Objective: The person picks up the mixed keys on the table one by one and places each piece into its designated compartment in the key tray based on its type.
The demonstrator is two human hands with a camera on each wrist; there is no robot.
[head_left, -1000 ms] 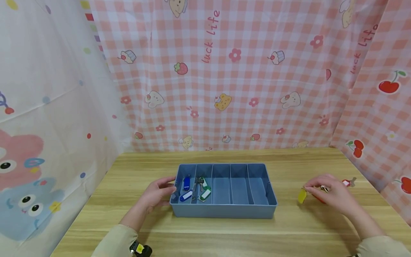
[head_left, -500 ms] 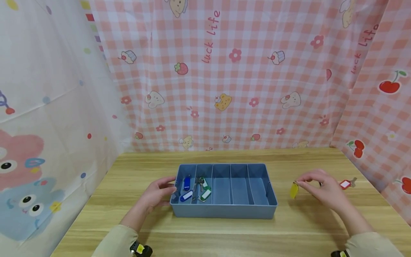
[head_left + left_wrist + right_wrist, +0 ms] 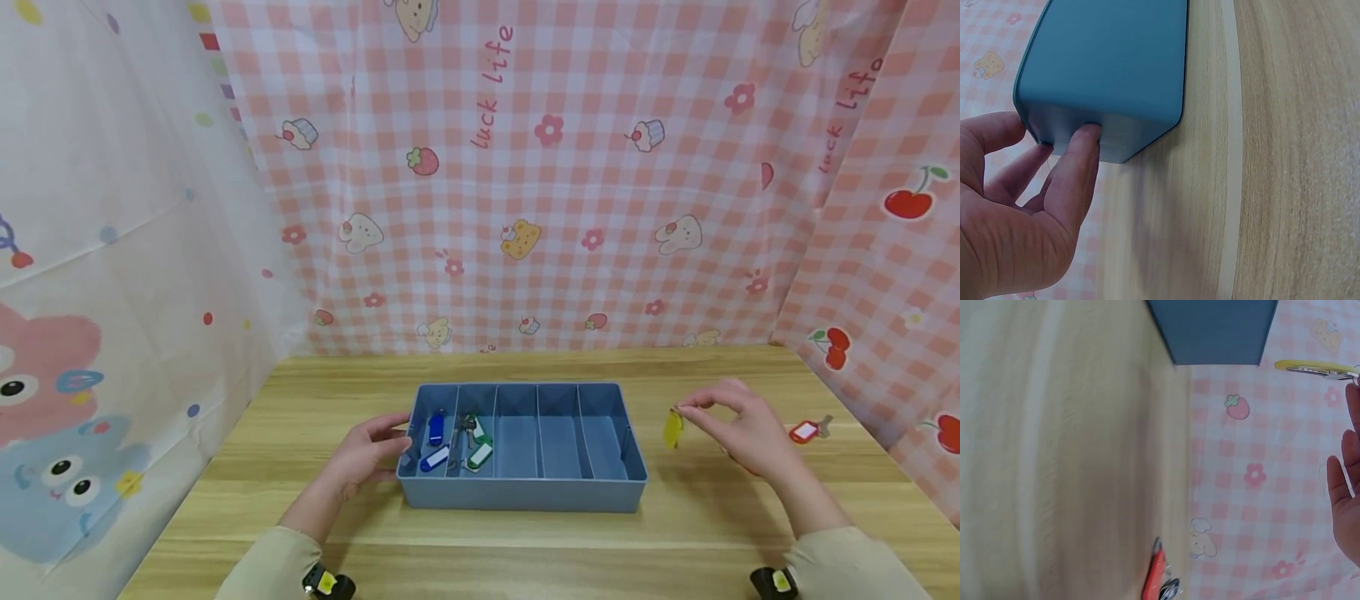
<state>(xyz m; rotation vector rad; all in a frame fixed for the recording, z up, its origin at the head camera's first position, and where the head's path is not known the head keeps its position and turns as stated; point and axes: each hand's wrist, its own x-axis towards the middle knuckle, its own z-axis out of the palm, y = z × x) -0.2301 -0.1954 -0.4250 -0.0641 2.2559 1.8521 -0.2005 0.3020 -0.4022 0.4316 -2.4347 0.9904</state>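
My right hand [image 3: 738, 425] pinches a yellow key tag [image 3: 672, 428] by its ring end. The tag hangs above the table, right of the blue-grey divided tray [image 3: 525, 493]; in the right wrist view the yellow tag [image 3: 1316, 366] shows edge-on with a metal key along it. My left hand [image 3: 367, 454] touches the tray's left end, and in the left wrist view its fingertips rest against the end wall [image 3: 1079, 128]. Blue key tags [image 3: 436, 428] lie in the leftmost compartment, green key tags [image 3: 480, 454] with keys in the second.
A red key tag [image 3: 805, 431] with a key lies on the wooden table [image 3: 570, 558] at the right. Another red piece [image 3: 752, 472] is mostly hidden under the right hand. A checked pink cloth [image 3: 525, 183] hangs behind the table.
My right hand has lifted the yellow key tag and moved left with it toward the tray, uncovering the red key tag at right. The left hand and tray have not moved.
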